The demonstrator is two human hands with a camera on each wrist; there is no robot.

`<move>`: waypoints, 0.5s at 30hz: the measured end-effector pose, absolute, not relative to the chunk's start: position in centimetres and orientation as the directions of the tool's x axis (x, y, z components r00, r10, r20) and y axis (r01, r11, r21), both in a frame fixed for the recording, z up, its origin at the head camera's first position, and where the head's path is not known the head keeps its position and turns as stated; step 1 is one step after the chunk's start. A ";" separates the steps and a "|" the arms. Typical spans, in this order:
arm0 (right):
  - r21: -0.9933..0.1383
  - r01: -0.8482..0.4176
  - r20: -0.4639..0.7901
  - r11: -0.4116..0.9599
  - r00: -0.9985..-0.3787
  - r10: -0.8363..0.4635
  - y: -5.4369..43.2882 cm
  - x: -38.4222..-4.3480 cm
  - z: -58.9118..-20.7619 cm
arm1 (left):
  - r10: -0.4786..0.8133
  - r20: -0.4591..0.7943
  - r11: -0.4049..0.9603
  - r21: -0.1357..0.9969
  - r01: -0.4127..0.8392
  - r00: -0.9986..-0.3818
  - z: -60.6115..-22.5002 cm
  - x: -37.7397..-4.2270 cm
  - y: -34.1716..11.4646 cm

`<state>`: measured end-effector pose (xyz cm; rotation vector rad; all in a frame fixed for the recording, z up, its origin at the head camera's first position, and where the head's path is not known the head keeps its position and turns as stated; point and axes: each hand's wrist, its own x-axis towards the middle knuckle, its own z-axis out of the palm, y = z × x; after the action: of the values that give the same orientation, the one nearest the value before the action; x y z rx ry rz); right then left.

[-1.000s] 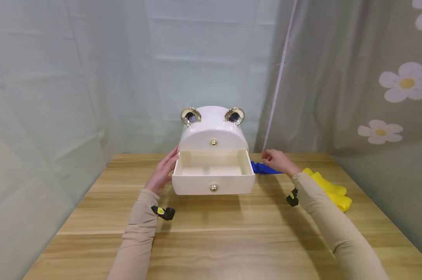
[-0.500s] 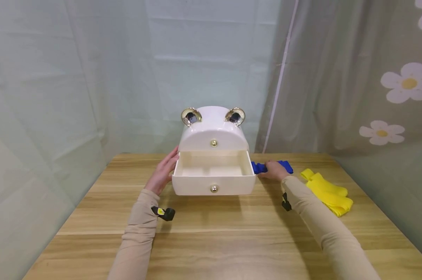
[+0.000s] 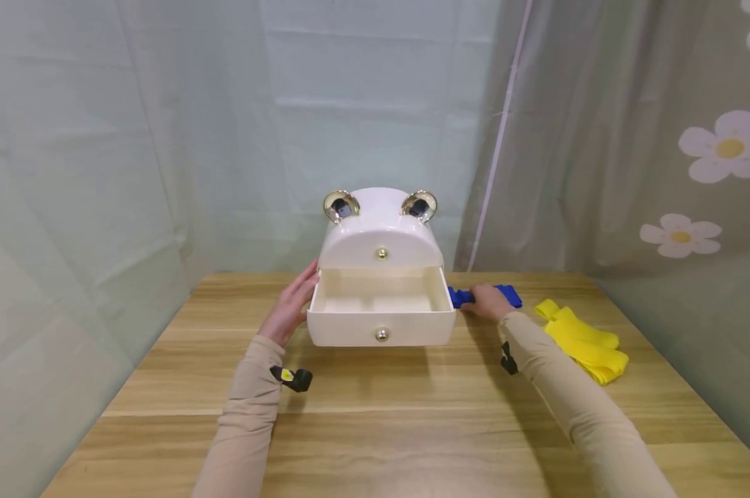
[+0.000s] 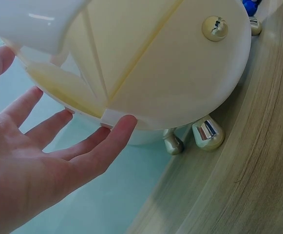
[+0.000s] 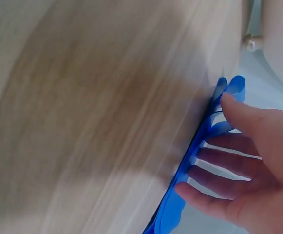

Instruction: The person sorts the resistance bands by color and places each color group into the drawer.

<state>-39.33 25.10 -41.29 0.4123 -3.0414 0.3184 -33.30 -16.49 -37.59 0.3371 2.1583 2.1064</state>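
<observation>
A white, frog-like drawer box (image 3: 380,228) with gold-rimmed eyes stands at the back of the table, its lower drawer (image 3: 381,328) pulled out. Nothing lies on the visible drawer floor. My left hand (image 3: 286,304) rests its fingers against the box's left side; in the left wrist view the fingers (image 4: 113,141) are spread and lightly bent along the white edge. To the right of the box lies a folded flat blue band (image 3: 508,294). My right hand (image 3: 488,303) holds it from above, with thumb and fingertips on its folds (image 5: 192,155) in the right wrist view.
A folded yellow band (image 3: 587,344) lies on the wooden table (image 3: 375,429) to the right of my right forearm. Pale cloth hangs behind, and a grey curtain with flowers (image 3: 680,235) is at the right. Small gold feet (image 4: 208,131) carry the box.
My right hand has come down from above the blue band and taken hold of it. The left hand has stayed against the box, and the drawer remains pulled out.
</observation>
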 end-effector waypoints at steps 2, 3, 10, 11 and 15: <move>-0.187 -0.297 0.102 0.936 -0.954 -0.282 25.4 -39.5 -41.3 | 0.228 0.077 0.015 0.996 0.082 -0.971 -37.6 -33.4 -16.5; -0.178 -0.314 0.113 0.932 -0.948 -0.298 25.5 -39.6 -41.3 | 0.227 0.076 0.016 0.997 0.082 -0.971 -37.6 -33.4 -16.5; -0.163 -0.349 0.150 0.923 -0.933 -0.326 25.8 -39.6 -41.4 | 0.227 0.077 0.014 0.997 0.082 -0.971 -37.5 -33.3 -16.5; -0.173 -0.347 0.160 0.922 -0.933 -0.321 25.8 -39.5 -41.4 | 0.226 0.077 0.010 0.997 0.081 -0.971 -37.5 -33.3 -16.5; -0.240 -0.316 0.189 0.918 -0.943 -0.275 26.3 -39.2 -41.2 | 0.227 0.072 0.013 0.997 0.077 -0.971 -37.5 -33.4 -16.4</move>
<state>-39.25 26.35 -41.18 0.4531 -2.9275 0.4039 -33.36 -16.36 -37.51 0.3251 2.1563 2.1086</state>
